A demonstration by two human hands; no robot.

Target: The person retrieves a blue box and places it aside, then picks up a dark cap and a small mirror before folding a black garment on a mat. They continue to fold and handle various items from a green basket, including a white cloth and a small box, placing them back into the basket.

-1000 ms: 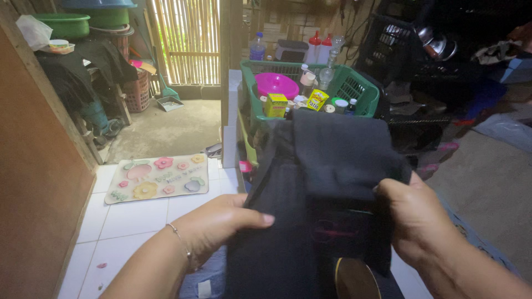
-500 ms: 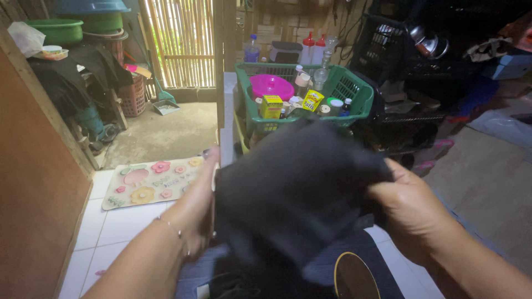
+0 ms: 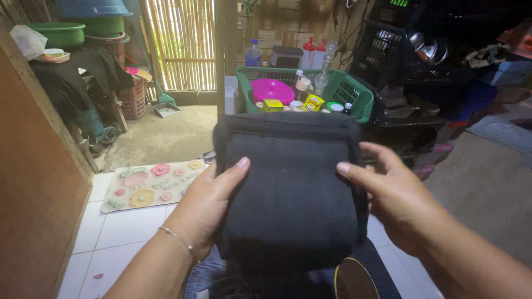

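1. Black folded cloth (image 3: pixel 291 194), thick and squared off, fills the middle of the head view, held up in front of the green plastic basket (image 3: pixel 354 97).
2. Left hand (image 3: pixel 208 207) clasps the cloth's left edge, thumb pressed flat on the front, the other fingers hidden behind the fabric; a thin bracelet (image 3: pixel 177 239) circles the wrist.
3. Right hand (image 3: pixel 396 194) grips the cloth's right edge, thumb on the front, fingers curled loosely round the side.
4. Behind the cloth, the basket holds a pink lid (image 3: pixel 271 88), small bottles and a yellow packet (image 3: pixel 313 102).
5. Left of the cloth, a flower-patterned mat (image 3: pixel 149 185) lies on white floor tiles (image 3: pixel 111 238).
6. Below the cloth lies dark striped fabric (image 3: pixel 216 271).
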